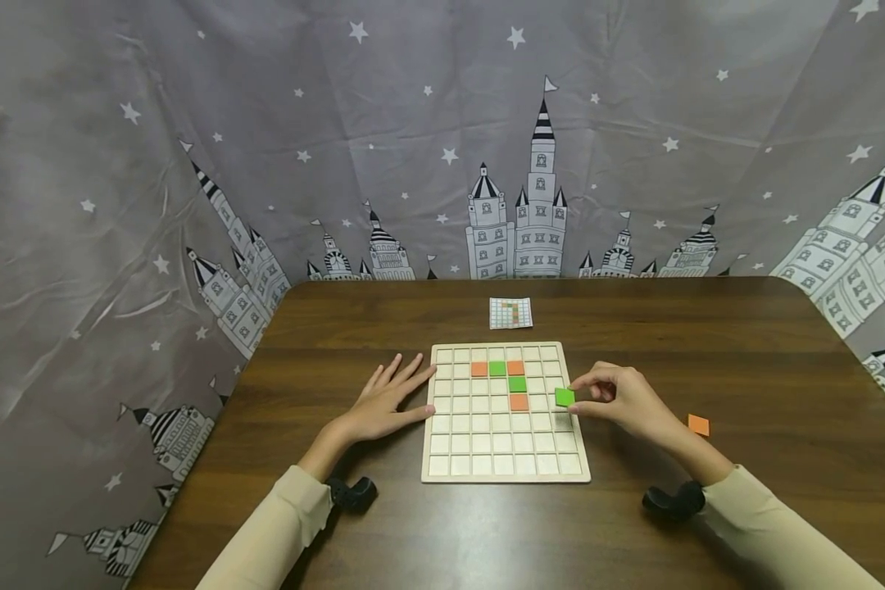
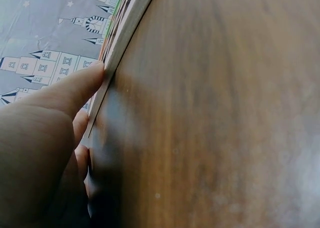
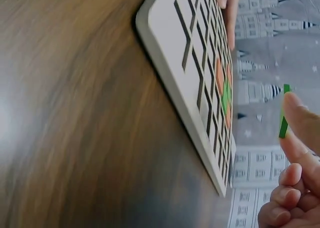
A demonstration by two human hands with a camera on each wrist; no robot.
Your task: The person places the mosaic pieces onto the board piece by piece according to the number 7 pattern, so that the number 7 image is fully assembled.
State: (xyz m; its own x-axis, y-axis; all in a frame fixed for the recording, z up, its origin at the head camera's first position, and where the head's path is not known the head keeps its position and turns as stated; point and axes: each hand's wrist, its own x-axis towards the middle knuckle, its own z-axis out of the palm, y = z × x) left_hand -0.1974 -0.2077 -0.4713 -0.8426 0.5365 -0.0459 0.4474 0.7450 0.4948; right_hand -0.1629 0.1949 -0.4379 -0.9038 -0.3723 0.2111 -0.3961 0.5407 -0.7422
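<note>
A pale wooden grid board (image 1: 460,465) lies on the table, with orange and green square tiles set in some of its cells. Three are orange, such as the orange tile (image 1: 519,402), and two are green, such as the green tile (image 1: 517,383). My left hand (image 1: 383,403) rests at the board's left edge, fingers spread, thumb touching the rim. Between thumb and fingertips my right hand (image 1: 623,401) pinches another green tile (image 3: 284,112), raised over the board's right side. The right wrist view shows this tile edge-on above the board.
A loose orange tile (image 1: 698,424) lies on the brown wooden table (image 1: 339,319) beside the right forearm. Beyond the board sits a small printed card (image 1: 510,314) with a coloured grid pattern. A grey curtain (image 1: 383,123) with castles and stars hangs behind the table.
</note>
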